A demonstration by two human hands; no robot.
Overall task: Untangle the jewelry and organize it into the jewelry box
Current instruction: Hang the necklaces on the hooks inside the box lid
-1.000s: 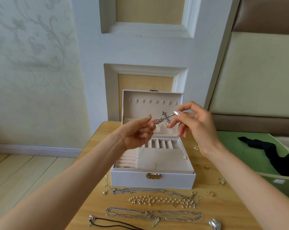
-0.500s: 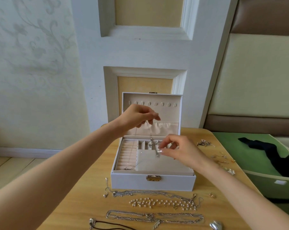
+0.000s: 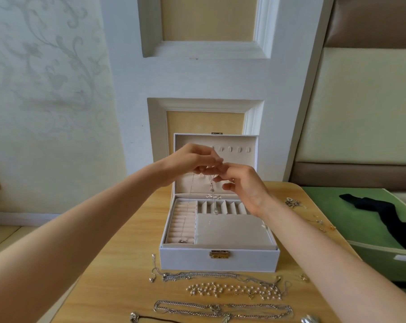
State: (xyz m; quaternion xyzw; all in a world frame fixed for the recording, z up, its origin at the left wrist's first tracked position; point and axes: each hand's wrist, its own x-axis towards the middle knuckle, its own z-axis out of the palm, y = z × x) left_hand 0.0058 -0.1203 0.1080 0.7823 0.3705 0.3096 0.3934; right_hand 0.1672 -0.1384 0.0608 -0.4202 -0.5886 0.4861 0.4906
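A white jewelry box (image 3: 219, 262) stands open on the wooden table, its lid upright with a row of hooks. My left hand (image 3: 190, 160) and my right hand (image 3: 241, 183) meet in front of the lid, both pinching the thin chain of a silver cross necklace (image 3: 212, 197). The cross pendant hangs down over the box's small compartments. Another thin necklace (image 3: 183, 240) lies in the ring-roll section at the left.
In front of the box lie silver chains (image 3: 197, 275), a pearl strand (image 3: 234, 290), a second chain pair (image 3: 223, 310) and a black cord necklace (image 3: 150, 319). Small earrings and rings (image 3: 293, 202) dot the table's right side. A green bin (image 3: 381, 231) with dark cloth stands right.
My right hand rose from the box tray up to my left hand by the lid. The cross pendant now hangs lower, straight down from both hands.
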